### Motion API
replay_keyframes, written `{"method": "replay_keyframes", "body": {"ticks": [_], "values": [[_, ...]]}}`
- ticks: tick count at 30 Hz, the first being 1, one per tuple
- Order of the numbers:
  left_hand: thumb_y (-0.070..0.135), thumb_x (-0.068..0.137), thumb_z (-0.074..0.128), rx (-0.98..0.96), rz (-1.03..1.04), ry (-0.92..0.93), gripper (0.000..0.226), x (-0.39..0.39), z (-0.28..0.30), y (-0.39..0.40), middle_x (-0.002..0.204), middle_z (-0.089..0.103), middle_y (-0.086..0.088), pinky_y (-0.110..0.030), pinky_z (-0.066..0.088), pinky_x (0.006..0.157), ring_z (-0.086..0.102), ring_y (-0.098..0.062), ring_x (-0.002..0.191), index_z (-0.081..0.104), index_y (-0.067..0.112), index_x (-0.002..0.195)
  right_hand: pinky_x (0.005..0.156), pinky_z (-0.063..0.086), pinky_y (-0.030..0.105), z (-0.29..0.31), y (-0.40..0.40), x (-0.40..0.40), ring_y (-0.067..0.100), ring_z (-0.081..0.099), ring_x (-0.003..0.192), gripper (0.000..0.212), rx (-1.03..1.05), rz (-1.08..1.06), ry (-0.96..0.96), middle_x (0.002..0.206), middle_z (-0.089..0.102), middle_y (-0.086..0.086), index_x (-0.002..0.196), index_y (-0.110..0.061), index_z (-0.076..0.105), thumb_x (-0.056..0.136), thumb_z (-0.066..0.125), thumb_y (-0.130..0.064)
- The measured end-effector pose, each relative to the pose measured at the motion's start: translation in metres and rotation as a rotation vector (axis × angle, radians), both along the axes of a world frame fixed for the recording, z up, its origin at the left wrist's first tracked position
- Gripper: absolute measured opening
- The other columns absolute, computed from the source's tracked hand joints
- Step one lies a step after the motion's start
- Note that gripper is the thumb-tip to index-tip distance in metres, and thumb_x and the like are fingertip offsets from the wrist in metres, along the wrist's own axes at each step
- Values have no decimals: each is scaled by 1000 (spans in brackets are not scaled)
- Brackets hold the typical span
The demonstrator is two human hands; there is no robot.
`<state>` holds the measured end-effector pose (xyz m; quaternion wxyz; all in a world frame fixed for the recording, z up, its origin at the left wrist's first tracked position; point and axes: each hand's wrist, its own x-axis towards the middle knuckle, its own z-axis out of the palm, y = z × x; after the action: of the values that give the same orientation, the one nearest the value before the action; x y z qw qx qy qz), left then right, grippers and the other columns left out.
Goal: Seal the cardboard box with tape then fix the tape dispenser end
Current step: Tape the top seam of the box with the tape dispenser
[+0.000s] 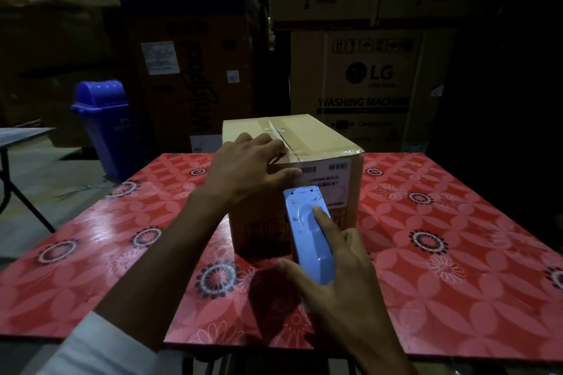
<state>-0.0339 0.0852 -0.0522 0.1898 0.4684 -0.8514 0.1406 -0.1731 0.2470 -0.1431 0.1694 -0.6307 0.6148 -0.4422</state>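
Note:
A small cardboard box (pixel 323 143) stands on the red floral table (pixel 451 222), with clear tape running along its top seam and down the near face. My left hand (pixel 246 167) lies flat on the box's near top edge, fingers spread, thumb pressing the tape at the corner. My right hand (pixel 338 271) grips a light blue tape dispenser (pixel 307 231), index finger stretched along its back. The dispenser's serrated end touches the box's front face just below the labels.
A blue lidded bin (pixel 103 122) stands on the floor at the far left. Large stacked cartons, one an LG washing machine box (pixel 368 85), line the back. A dark folding table edge (pixel 21 134) shows at the left.

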Motion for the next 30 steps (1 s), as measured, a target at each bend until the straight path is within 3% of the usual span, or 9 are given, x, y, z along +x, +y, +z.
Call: {"method": "replay_keyframes", "body": {"ticks": [5, 11, 14, 18, 25, 30], "values": [[83, 78, 31, 24, -19, -22, 80, 4, -2, -5, 142, 50, 6, -38, 42, 87, 46, -21, 125, 47, 33, 138, 82, 45, 22, 7, -6, -5, 8, 48, 93, 76, -30, -63, 174, 104, 41, -7, 153, -44, 22, 86, 56, -60], [69, 92, 27, 222, 19, -40, 63, 4, 6, -6, 164, 21, 11, -46, 29, 108, 20, -19, 149, 21, 48, 151, 80, 48, 30, 20, -13, -5, 16, 54, 92, 78, -11, -83, 227, 100, 53, -1, 151, -38, 32, 81, 46, -67], [76, 86, 33, 242, 29, -57, 72, 2, 7, -4, 164, 17, 11, -47, 26, 110, 17, -19, 150, 18, 48, 152, 81, 50, 34, 25, -12, -4, 17, 55, 92, 82, -6, -78, 229, 100, 55, -1, 150, -37, 34, 75, 39, -70], [84, 75, 40, 191, 44, -90, 88, 2, 4, -2, 164, 18, 10, -46, 30, 110, 20, -20, 150, 16, 48, 152, 81, 52, 37, 38, -12, -5, 18, 58, 89, 77, -11, -63, 258, 103, 62, 3, 148, -31, 40, 80, 46, -66], [81, 76, 43, 176, 43, -88, 87, -1, 5, 0, 164, 21, 8, -45, 31, 110, 22, -20, 149, 20, 45, 152, 80, 54, 41, 58, -12, -6, 26, 64, 87, 50, -15, -52, 271, 103, 71, 8, 122, -21, 63, 83, 59, -54], [79, 78, 44, 170, 44, -80, 85, -1, 6, -1, 163, 23, 7, -45, 34, 108, 25, -21, 148, 22, 43, 152, 77, 55, 38, 71, -21, -9, 25, 65, 85, 52, 29, -49, 278, 103, 71, 7, 125, -23, 64, 82, 59, -52]]}}
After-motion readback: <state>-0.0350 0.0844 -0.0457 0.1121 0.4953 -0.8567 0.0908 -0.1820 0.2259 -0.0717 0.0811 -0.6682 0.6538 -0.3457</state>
